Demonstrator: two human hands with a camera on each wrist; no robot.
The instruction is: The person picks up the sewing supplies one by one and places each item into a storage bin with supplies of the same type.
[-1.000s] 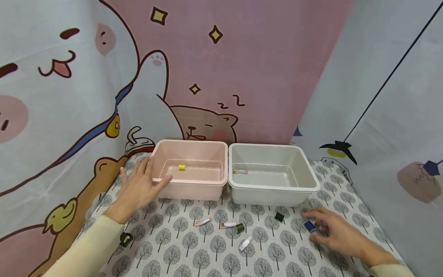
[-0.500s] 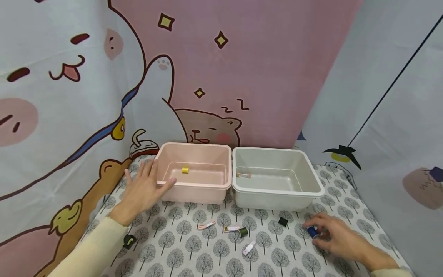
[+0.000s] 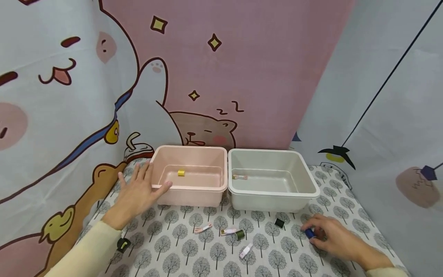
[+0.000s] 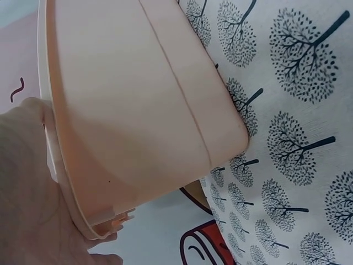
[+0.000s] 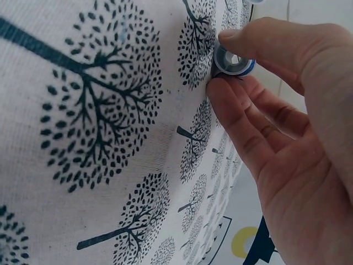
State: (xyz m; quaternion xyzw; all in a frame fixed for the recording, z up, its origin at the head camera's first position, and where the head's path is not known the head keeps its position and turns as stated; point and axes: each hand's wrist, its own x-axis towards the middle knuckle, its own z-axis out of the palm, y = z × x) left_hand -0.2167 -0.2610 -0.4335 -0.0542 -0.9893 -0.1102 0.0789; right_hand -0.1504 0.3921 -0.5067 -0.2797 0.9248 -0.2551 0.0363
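My right hand is low over the cloth at the right, pinching a blue thread spool between thumb and fingers. The right wrist view shows the hollow end of the spool, with the thumb on one side and a finger on the other, close to the cloth. My left hand rests on the left front corner of the pink bin, fingers spread over the rim and thumb along the front. In the left wrist view that hand touches the bin's rim.
A yellow spool lies in the pink bin; a slim pinkish piece lies in the white bin. On the tree-print cloth are a green spool, a black spool, and several small pink or white clipper-like pieces.
The right fingers have closed in around the blue spool, covering more of it. The left hand stays on the pink bin's corner. The head view has shifted slightly.
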